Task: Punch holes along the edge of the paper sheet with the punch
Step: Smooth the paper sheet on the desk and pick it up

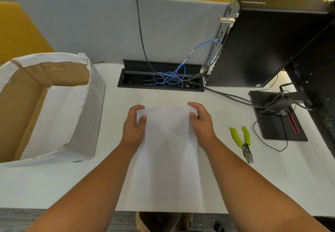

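A white paper sheet (165, 152) lies lengthwise on the white desk in front of me, its near end at the desk's front edge. My left hand (135, 125) pinches the sheet's far left corner between thumb and fingers. My right hand (202, 121) pinches the far right corner the same way. The punch (243, 143), a plier-type tool with lime-green handles and a metal head pointing toward me, lies on the desk to the right of the sheet, apart from both hands.
A paper-covered cardboard box (87, 115) stands open at the left. An open cable tray (161, 76) with blue and black cables sits behind the sheet. A black computer tower (268, 41) and a monitor base (272, 123) with trailing cables occupy the right.
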`<action>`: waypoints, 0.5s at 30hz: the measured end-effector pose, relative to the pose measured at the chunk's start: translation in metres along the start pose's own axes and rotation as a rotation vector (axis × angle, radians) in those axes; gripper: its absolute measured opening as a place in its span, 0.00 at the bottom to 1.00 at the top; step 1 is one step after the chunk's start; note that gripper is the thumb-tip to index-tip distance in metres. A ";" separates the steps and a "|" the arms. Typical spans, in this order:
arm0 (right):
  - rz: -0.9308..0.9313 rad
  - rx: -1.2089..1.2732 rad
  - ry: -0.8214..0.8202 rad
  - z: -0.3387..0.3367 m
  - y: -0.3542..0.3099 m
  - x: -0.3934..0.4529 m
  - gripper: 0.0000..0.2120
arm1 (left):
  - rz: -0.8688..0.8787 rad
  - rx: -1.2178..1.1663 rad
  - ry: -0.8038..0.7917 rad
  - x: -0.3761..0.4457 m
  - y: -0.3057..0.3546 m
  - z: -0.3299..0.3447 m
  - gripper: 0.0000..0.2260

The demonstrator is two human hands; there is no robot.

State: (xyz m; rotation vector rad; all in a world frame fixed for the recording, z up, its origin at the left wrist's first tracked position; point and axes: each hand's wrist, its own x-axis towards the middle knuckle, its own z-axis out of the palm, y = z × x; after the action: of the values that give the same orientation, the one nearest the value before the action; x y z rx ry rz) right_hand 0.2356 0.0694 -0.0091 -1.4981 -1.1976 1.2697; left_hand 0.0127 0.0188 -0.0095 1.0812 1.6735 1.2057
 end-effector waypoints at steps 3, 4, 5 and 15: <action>0.010 0.008 0.008 0.001 -0.001 0.000 0.21 | 0.005 0.014 0.001 0.001 0.001 0.000 0.13; 0.009 0.007 0.009 0.001 0.000 0.001 0.21 | 0.008 0.017 -0.004 0.002 0.000 0.000 0.14; 0.004 0.005 0.007 0.001 0.000 0.001 0.21 | 0.010 0.018 -0.007 0.002 0.001 0.000 0.14; 0.000 0.007 0.009 0.004 -0.001 0.002 0.16 | -0.043 0.001 0.038 0.007 0.002 0.000 0.10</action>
State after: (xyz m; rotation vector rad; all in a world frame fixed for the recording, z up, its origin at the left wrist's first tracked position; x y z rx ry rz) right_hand 0.2316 0.0721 -0.0093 -1.4974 -1.1864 1.2639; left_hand 0.0108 0.0255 -0.0080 1.0241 1.7176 1.2044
